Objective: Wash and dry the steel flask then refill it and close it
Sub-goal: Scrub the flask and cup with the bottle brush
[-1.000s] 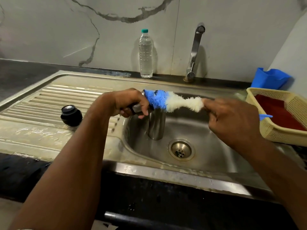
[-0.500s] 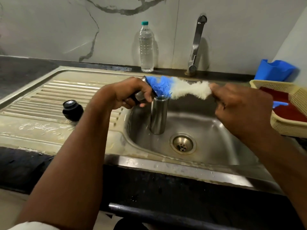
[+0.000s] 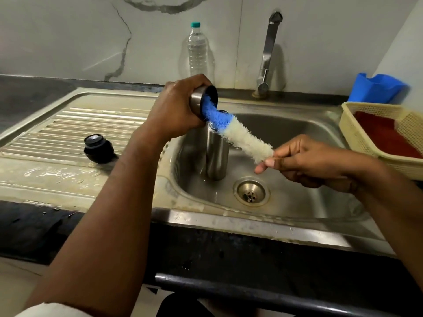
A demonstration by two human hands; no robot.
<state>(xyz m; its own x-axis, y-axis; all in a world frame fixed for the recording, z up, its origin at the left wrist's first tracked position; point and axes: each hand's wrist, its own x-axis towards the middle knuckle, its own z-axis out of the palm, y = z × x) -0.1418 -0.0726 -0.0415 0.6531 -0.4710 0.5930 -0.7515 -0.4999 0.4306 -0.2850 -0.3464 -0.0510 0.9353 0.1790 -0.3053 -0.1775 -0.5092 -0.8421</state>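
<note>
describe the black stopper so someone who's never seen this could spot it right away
Start at the steel sink and look to the ribbed draining board on its left. The stopper stands there alone, left of the left forearm. It is the only small, black, rounded piece; the flask and cup are bare steel.

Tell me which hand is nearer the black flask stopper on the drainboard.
Left. The left hand grips a steel cup above the black flask stopper's right; the right hand holds a brush across the basin.

Hidden inside steel cup (image 3: pixel 198 102): brush (image 3: pixel 238 133) blue tip. Cut off at three o'clock: yellow basket (image 3: pixel 357 133). Behind brush: flask (image 3: pixel 217 156) mouth.
</note>
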